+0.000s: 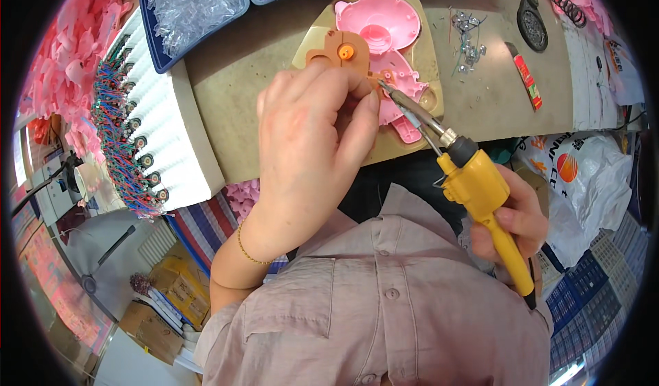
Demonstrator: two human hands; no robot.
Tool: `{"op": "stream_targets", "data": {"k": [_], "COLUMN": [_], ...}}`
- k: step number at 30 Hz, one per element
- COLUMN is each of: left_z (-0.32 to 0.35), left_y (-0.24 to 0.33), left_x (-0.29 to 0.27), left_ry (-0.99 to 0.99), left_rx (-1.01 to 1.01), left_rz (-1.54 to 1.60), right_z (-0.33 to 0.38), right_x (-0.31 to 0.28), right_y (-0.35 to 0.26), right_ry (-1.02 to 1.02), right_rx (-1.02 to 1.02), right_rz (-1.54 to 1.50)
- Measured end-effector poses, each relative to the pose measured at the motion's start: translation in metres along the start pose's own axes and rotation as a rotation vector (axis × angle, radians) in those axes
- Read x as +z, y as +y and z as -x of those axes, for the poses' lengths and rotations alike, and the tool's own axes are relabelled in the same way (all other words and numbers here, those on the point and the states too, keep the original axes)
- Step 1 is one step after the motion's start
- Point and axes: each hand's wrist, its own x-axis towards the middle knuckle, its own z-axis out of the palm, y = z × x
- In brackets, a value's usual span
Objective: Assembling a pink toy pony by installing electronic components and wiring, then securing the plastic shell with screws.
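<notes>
A yellow soldering gun (480, 183) is gripped in my right hand (516, 214), its metal tip reaching up and left to a pink plastic toy shell half (391, 87). My left hand (309, 132) is closed over the near left side of that shell, fingertips pinched close to the soldering tip; what they pinch is hidden. The shell rests in a tan moulded holder (429, 56). Beside my left fingertips lies a brown flat plate (329, 42) with an orange round knob (346, 51). The shell's wider, bowl-shaped part (384, 18) is at the far end.
Blue trays (195, 49) of clear plastic parts stand far left. A white foam block (171, 125) holds rows of wired round parts (141, 142). Small wired components (468, 42), a red cutter knife (527, 80), a black oval part (532, 22) and a coiled spring (561, 5) lie right.
</notes>
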Motion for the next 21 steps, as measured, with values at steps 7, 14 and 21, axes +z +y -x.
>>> {"op": "stream_targets", "data": {"k": [7,14,21], "left_z": [-0.005,-0.014,-0.003], "left_y": [0.001,0.009,0.014], "left_x": [0.005,0.006,-0.007], "left_ry": [-0.009,-0.009,-0.034], "left_rx": [0.012,0.030,-0.020], "left_rz": [-0.023,0.012,-0.091], "right_z": [-0.003,-0.010,-0.001], "right_x": [-0.011,-0.013,-0.078], "right_y": [0.031,0.021,-0.011], "right_ry": [0.018,0.145,0.903], "right_rx": [-0.529,-0.687,-0.485], "right_rz": [0.345,0.323,0.304]}}
